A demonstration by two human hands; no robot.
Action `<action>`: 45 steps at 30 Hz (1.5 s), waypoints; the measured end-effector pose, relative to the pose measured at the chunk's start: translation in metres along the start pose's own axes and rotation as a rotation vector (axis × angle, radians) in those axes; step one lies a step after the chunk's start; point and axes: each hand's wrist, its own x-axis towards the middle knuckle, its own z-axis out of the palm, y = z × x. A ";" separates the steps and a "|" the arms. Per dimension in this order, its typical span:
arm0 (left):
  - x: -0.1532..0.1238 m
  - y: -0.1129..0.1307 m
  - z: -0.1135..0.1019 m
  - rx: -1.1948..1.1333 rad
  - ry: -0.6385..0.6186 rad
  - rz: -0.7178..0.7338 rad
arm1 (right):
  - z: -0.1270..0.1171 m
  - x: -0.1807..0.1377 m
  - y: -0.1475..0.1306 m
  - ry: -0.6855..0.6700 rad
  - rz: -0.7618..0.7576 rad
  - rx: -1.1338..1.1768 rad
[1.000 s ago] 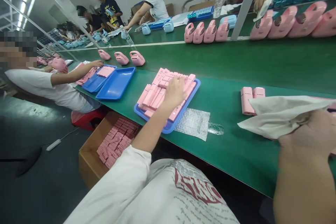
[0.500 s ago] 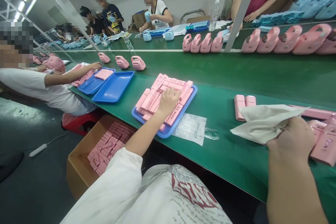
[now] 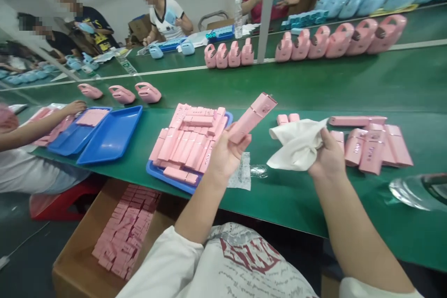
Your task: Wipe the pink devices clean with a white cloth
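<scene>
My left hand is closed around the lower end of a pink rectangular plastic case, which tilts up to the right in the air. In my right hand is a crumpled white cloth, gripped at its right side and apart from the case. Left of my left hand lies a blue tray heaped with similar pink cases. Several more pink cases lie on the green table to the right of my right hand, and two small ones show behind the cloth.
A bubble-wrap sheet lies by the tray. At right a clear bottle lies on its side. Blue trays sit near a co-worker's arm at left. A cardboard box of pink pieces stands below. Pink handled housings line the back.
My left hand has lifted a pink case from the tray and brought it right. My right hand has moved left with the cloth toward it. The view has swung right.
</scene>
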 end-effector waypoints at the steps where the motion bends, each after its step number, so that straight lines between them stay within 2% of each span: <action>1: 0.003 -0.011 0.006 -0.062 -0.028 -0.128 | 0.001 0.000 -0.002 -0.086 -0.049 -0.020; 4: 0.010 -0.035 0.014 -0.138 -0.160 -0.400 | 0.002 -0.002 -0.012 -0.207 -0.148 -0.067; 6: 0.013 -0.045 0.010 -0.113 -0.255 -0.447 | 0.000 -0.002 -0.019 -0.226 -0.187 -0.088; 9: 0.016 -0.055 -0.002 0.002 -0.393 -0.376 | -0.007 -0.003 -0.028 -0.154 -0.203 -0.054; 12: 0.016 -0.062 -0.010 0.163 -0.488 -0.219 | -0.012 -0.003 -0.032 0.017 -0.164 -0.026; 14: 0.015 -0.064 -0.014 0.265 -0.534 -0.111 | -0.015 -0.006 -0.035 0.100 -0.126 -0.132; 16: 0.013 -0.064 -0.017 0.346 -0.582 -0.031 | -0.016 -0.010 -0.041 0.110 -0.091 -0.357; 18: 0.011 -0.063 -0.019 0.410 -0.626 0.007 | -0.016 -0.016 -0.050 0.011 -0.065 -0.546; 19: 0.010 -0.062 -0.020 0.434 -0.647 0.009 | -0.016 -0.019 -0.054 -0.103 -0.040 -0.586; 22: 0.010 -0.061 -0.021 0.468 -0.680 -0.012 | -0.010 -0.026 -0.061 -0.534 0.030 -0.487; 23: 0.010 -0.061 -0.020 0.475 -0.681 -0.017 | -0.006 -0.028 -0.061 -0.619 0.029 -0.435; 24: 0.011 -0.061 -0.020 0.483 -0.683 -0.021 | -0.002 -0.030 -0.060 -0.647 0.011 -0.388; 27: 0.013 -0.062 -0.018 0.510 -0.697 -0.054 | 0.011 -0.035 -0.053 -0.505 -0.019 -0.295; 30: 0.015 -0.062 -0.017 0.543 -0.639 -0.086 | 0.019 -0.038 -0.046 -0.304 0.089 -0.246; 32: 0.015 -0.061 -0.017 0.571 -0.593 -0.103 | 0.020 -0.038 -0.044 -0.183 0.105 -0.247; 37: 0.016 -0.061 -0.015 0.477 -0.554 -0.185 | 0.015 -0.032 -0.044 -0.071 -0.195 -0.430; 39: 0.018 -0.058 -0.013 0.365 -0.504 -0.193 | 0.014 -0.030 -0.045 -0.073 -0.246 -0.507; 40: 0.019 -0.056 -0.012 0.302 -0.462 -0.190 | 0.013 -0.030 -0.046 -0.127 -0.222 -0.550; 42: 0.022 -0.050 -0.009 0.168 -0.345 -0.170 | 0.015 -0.032 -0.046 -0.376 -0.055 -0.656; 45: 0.026 -0.043 -0.007 -0.010 -0.195 -0.137 | 0.020 -0.039 -0.042 -0.959 0.381 -0.789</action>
